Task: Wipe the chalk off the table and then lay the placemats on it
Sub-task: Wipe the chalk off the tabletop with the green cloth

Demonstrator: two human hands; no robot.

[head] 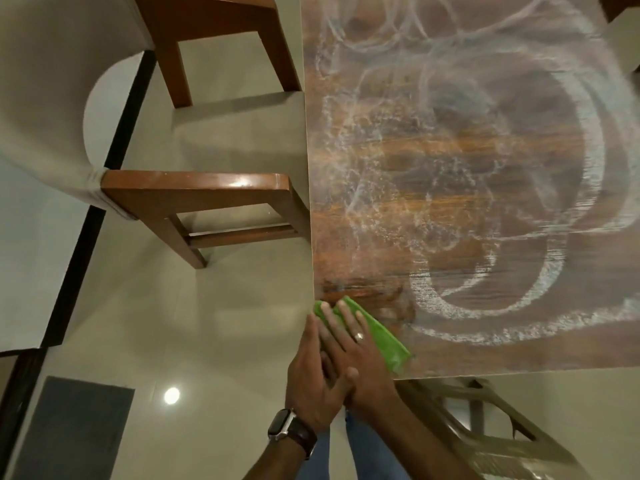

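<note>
White chalk swirls (485,188) cover most of the brown wooden table (519,351). On the table's near left corner lies a folded green cloth (388,341). My right hand (353,355), with a ring on it, presses flat on the cloth with straight fingers. My left hand (308,382), with a watch on its wrist, is held open against the table's left edge, partly under the right hand. A small strip of wood just beyond the cloth looks darker and free of chalk. No placemats are in view.
Two wooden chairs (207,195) (214,22) stand on the tiled floor left of the table. A beige plastic chair (485,431) sits under the near edge at the right. A dark mat (76,427) lies on the floor at bottom left.
</note>
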